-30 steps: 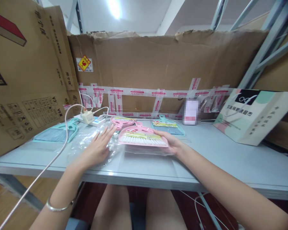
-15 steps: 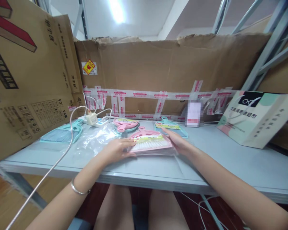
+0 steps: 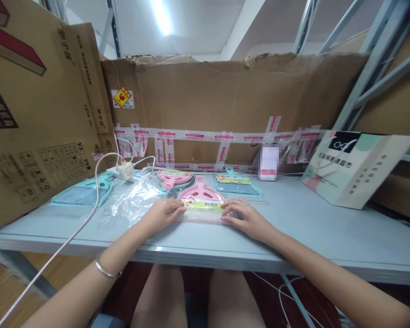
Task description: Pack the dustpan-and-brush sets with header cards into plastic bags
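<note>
A pink brush-and-dustpan set (image 3: 201,200) in a clear plastic bag lies flat on the grey table (image 3: 294,228) in front of me. My left hand (image 3: 164,213) grips its left edge with curled fingers. My right hand (image 3: 243,217) presses on its right edge, fingers bent over the bag. A second pink set (image 3: 175,176) lies just behind it. A teal set (image 3: 237,183) lies behind on the right, and another teal set (image 3: 84,191) rests at the far left.
Loose clear plastic bags (image 3: 130,205) lie left of my hands. A white power strip (image 3: 127,171) with a cable (image 3: 71,232) runs off the left front edge. Cardboard walls (image 3: 225,100) stand behind and at left. A printed box (image 3: 353,166) lies at right.
The pink set has come down from being held tilted above the table to lying flat. My left hand left the loose bags and took its left edge; my right hand slid to its right edge.
</note>
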The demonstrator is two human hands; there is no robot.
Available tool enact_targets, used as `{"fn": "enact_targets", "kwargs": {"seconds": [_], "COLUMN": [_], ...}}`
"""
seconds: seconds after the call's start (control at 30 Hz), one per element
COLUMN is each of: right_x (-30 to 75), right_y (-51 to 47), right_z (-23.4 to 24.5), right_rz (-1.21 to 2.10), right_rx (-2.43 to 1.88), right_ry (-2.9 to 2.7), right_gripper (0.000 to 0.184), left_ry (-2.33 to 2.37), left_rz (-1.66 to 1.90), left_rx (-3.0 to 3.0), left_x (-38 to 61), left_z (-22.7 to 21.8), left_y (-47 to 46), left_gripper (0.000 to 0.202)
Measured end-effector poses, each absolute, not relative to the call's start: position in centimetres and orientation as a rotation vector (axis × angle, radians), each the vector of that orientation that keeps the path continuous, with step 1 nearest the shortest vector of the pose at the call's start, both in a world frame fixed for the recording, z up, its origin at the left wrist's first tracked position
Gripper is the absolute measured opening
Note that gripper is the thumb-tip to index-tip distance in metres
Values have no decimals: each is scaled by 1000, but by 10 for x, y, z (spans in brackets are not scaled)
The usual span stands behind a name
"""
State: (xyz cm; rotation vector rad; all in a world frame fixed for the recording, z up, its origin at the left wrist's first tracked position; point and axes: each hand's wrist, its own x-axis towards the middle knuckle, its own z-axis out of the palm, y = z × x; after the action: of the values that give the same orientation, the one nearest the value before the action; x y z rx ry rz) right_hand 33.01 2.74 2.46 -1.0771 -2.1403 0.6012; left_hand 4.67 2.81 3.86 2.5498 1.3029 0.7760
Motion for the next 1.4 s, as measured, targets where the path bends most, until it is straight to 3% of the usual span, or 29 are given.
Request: {"fn": "enact_targets", "kwargs": {"seconds": [0.17,0.33,0.5,0.67,0.77,0.9,1.0,1.13,1.4], "right_x": [319,308,303,323,349,381,398,407,402], "right_y": [40,51,51,41,53,88,116,139,147], "right_z": [17,23,31,37,45,54,51,34,11], "right_rz": [752,837,1034,1313,1152,837,710,502,225], "right_rx": [-1220,-1429,-1475,-1182,-1178,-1439,-1579,-1711,-1793], "right_ry": [-1894,-1791,-1623,-1416,-1330,-1285,-1282,-1346,-1432], "right_gripper": [27,26,50,69,69,52,38,26,54], "left_ry": [1468,1533,1582,1570,1513,1500,1536,1571,1613], "left_rz": [988,879,948,1089,1129,1094,999,902,1003], "left_rx": [2247,2011,1965,1955,2003,2064,2070,2045,2015], "left_x": [51,54,57,72,99,148,178,195,198], "left_z": [39,39,42,52,65,78,72,50,24], "left_y": [33,43,38,33,51,99,134,159,162], "left_gripper": [23,17,16,14,14,13,11,24,31]}}
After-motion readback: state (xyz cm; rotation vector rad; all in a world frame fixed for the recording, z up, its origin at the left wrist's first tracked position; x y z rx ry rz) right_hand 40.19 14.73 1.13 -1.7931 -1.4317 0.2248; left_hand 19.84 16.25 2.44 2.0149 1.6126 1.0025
